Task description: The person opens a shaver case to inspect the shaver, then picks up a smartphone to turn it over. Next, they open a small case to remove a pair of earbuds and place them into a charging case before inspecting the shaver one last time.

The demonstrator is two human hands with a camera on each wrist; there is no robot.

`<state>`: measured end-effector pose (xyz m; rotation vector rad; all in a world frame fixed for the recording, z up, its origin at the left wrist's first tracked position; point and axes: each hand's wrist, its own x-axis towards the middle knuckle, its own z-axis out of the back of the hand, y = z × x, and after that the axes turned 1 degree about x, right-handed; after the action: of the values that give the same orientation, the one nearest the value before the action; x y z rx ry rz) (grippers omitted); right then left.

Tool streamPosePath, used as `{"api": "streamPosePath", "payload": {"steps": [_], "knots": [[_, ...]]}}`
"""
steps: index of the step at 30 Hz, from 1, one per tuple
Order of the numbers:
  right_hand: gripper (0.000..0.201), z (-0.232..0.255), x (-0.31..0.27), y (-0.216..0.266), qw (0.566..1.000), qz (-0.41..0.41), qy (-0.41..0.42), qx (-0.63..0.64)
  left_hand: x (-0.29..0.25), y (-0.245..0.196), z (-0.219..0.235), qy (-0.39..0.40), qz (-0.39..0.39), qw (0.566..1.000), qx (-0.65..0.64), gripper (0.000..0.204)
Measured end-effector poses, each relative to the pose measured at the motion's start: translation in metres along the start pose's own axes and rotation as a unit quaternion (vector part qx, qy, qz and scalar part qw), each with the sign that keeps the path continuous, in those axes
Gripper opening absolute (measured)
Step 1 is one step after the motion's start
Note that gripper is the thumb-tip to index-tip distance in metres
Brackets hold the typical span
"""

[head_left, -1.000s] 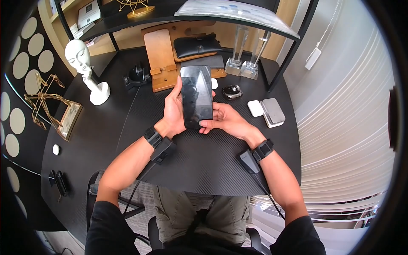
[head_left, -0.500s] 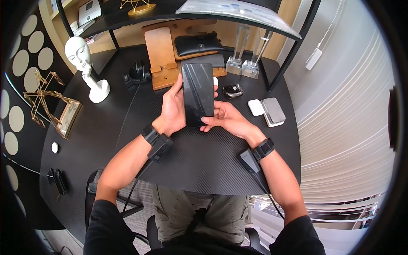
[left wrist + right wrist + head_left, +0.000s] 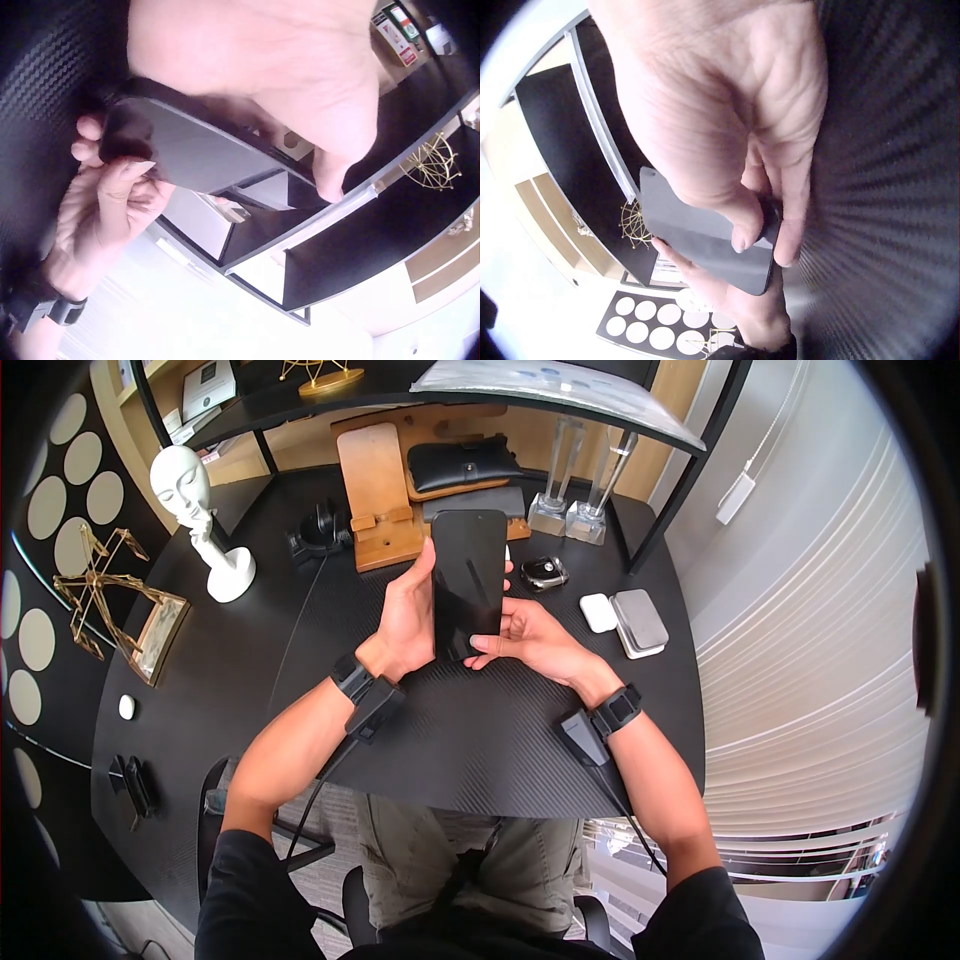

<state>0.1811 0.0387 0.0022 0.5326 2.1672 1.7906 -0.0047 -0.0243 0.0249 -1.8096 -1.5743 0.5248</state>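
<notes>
A smartphone (image 3: pixel 469 575) with a dark screen is held up over the desk, its screen facing the person. My left hand (image 3: pixel 405 622) grips it from the left, thumb along the side edge and fingertips showing past the right edge. From the lower right, my right hand (image 3: pixel 538 642) pinches the bottom end, thumb on the lower part of the screen and fingers behind. In the right wrist view, the right thumb (image 3: pixel 742 221) lies over the glass of the phone (image 3: pixel 694 232). Shelf reflections show on the phone (image 3: pixel 202 150) in the left wrist view.
Behind the phone stand a wooden stand (image 3: pixel 378 490) and a black pouch (image 3: pixel 462 465). To the right are a car key (image 3: pixel 545 573), a white case (image 3: pixel 598 613) and a grey-white box (image 3: pixel 640 622). A white head sculpture (image 3: pixel 190 510) and a gold wheel ornament (image 3: pixel 105 585) occupy the left.
The phone has shifted slightly up and to the right, and its tilt has changed so the screen reflections look darker. Both hands keep their hold, with the right thumb still on the lower screen.
</notes>
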Motion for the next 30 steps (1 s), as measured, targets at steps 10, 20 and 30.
{"api": "streamPosePath", "payload": {"steps": [10,20,30], "knots": [[0.047,0.001,-0.001,0.001,0.994,-0.02,-0.02,0.107,0.004,0.001,0.009,0.024,0.036,0.999,-0.002,0.083],[0.083,0.0,-0.002,0.007,0.993,-0.013,-0.016,0.119,-0.001,0.002,0.006,0.019,0.059,0.988,0.14,0.082],[0.082,-0.004,-0.004,0.012,0.979,-0.008,-0.066,0.194,0.001,0.009,0.014,0.015,0.063,0.978,0.197,0.057]]}}
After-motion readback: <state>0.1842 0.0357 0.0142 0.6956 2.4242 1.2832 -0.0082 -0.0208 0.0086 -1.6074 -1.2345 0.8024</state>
